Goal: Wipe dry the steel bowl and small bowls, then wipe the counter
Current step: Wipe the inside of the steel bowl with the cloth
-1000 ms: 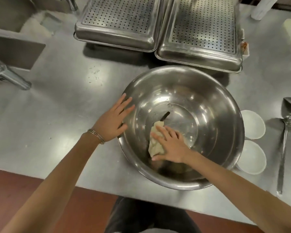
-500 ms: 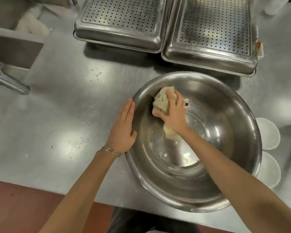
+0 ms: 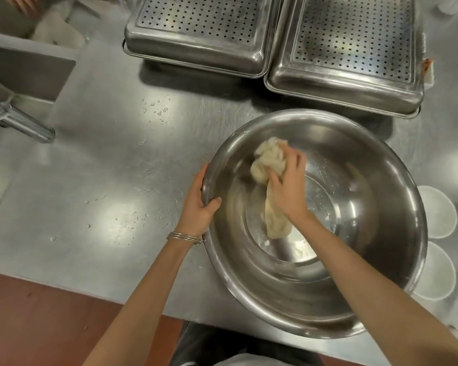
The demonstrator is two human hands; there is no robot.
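Note:
A large steel bowl (image 3: 354, 281) stands on the steel counter (image 3: 111, 165) near its front edge. My right hand (image 3: 288, 186) is inside the bowl, pressing a cream cloth (image 3: 267, 165) against the far left inner wall; a tail of the cloth hangs down toward the bottom. My left hand (image 3: 198, 207) grips the bowl's left rim, thumb over the edge. Two small white bowls (image 3: 438, 212) (image 3: 439, 270) sit at the right, partly hidden behind the big bowl.
Two perforated steel trays (image 3: 201, 30) (image 3: 352, 48) lie upside down at the back. A sink (image 3: 19, 70) and a tap (image 3: 19, 120) are at the left. Water drops (image 3: 156, 109) dot the counter left of the bowl. The floor (image 3: 37, 318) shows below the counter's edge.
My right hand has swept the cloth from the bowl's bottom up to the far left wall. My left hand went from resting flat beside the bowl to clasping its rim.

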